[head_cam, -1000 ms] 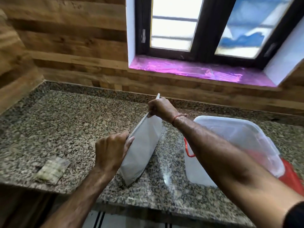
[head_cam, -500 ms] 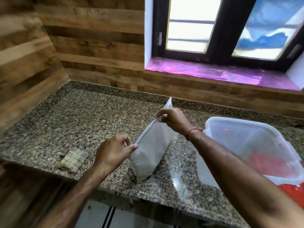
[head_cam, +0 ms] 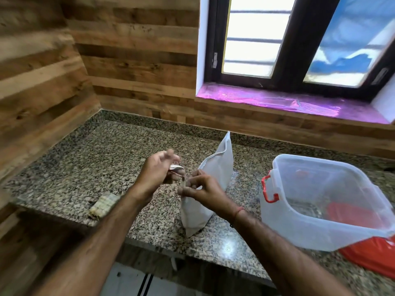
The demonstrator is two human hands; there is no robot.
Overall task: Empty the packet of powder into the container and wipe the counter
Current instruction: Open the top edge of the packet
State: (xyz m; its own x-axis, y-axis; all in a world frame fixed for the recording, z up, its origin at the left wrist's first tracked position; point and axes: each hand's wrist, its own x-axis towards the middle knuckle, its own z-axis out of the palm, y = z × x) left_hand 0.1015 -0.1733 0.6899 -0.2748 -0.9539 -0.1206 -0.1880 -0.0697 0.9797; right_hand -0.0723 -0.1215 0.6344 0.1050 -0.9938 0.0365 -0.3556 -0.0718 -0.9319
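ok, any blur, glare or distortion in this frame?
Head view: left hand and the white strip it pinches are motion-blurred; white plastic packet sharp; glare spot on the speckled granite counter near its front edge; window panes blown out; wide-angle bends the wood-plank wall.

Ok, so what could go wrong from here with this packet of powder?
1. The packet stands on its narrow bottom near the counter's front edge, its top apparently open, with only the right hand pinching it; it could tip and spill powder.
2. The container sits apart to the right, so powder may fall on the granite during the move across.
3. The left hand holds a blurred torn strip, which might drop in.
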